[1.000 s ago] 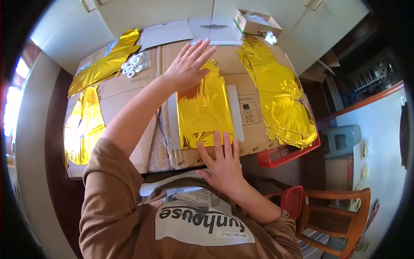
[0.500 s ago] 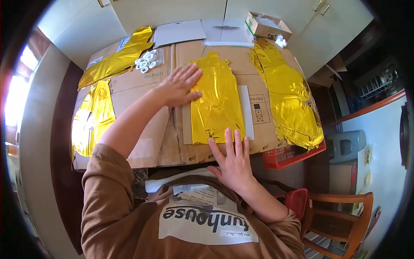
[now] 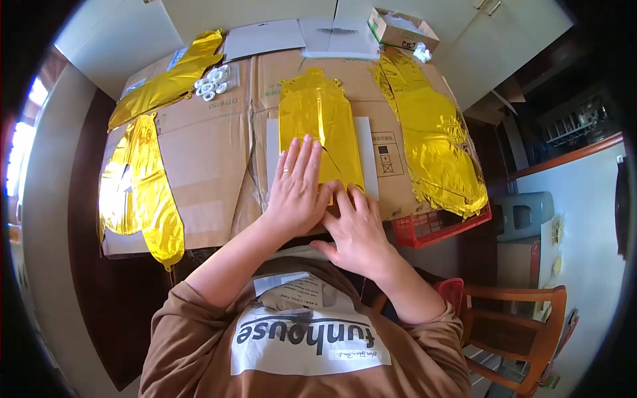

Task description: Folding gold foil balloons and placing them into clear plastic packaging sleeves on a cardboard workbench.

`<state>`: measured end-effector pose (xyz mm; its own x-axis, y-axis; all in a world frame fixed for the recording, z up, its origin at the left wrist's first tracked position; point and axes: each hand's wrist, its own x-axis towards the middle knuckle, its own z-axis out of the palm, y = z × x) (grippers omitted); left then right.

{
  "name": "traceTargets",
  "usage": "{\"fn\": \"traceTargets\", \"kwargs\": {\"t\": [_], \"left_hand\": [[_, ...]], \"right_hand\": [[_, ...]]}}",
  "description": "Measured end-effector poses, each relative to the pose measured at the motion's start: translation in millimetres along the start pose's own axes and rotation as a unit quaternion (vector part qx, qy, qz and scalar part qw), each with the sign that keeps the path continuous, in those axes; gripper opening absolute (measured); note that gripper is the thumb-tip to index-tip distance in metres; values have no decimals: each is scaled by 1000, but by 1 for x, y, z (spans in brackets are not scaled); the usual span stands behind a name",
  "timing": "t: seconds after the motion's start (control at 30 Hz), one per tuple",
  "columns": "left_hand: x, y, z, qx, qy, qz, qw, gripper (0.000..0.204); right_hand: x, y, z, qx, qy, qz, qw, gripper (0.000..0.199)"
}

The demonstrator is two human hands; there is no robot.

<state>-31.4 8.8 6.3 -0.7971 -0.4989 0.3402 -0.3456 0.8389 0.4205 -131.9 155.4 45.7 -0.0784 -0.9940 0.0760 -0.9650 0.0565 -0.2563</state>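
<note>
A flat gold foil balloon (image 3: 318, 106) lies lengthwise in front of me, over a white sheet of card (image 3: 365, 149) whose edges show at both sides. My left hand (image 3: 298, 189) rests palm down on the balloon's near left part, fingers straight and side by side. At the near edge of the foil, my right hand (image 3: 355, 222) touches it with bent fingertips, the thumb held apart. The two hands meet near the left thumb. My hands cover much of the balloon's near end.
Cardboard (image 3: 199, 156) covers the table. More gold foil balloons lie at the right (image 3: 434, 132), far left (image 3: 166, 86) and near left (image 3: 142, 186), the last drooping over the edge. White rings (image 3: 211, 83), an open box (image 3: 403, 30), a red crate (image 3: 424, 229) and a wooden chair (image 3: 514, 325) surround the work.
My left hand has slid toward me to the balloon's near part, beside the right. My right fingers have bent at the near edge. The near-left balloon now hangs over the table edge.
</note>
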Motion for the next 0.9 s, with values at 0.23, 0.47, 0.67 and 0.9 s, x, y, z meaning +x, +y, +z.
{"fn": "traceTargets", "kwargs": {"t": [0.23,0.47,0.67,0.9], "left_hand": [[-3,-6,16,70,-17,-4,997,77],[-1,2,9,93,-36,-9,995,87],[-1,0,10,99,-38,-1,994,90],[-4,1,11,94,-27,2,995,90]], "right_hand": [[-11,34,-10,79,-2,-39,996,62],[41,138,-41,334,142,149,920,26],[127,177,-39,332,-32,256,907,39],[151,179,-50,378,-177,296,859,24]]}}
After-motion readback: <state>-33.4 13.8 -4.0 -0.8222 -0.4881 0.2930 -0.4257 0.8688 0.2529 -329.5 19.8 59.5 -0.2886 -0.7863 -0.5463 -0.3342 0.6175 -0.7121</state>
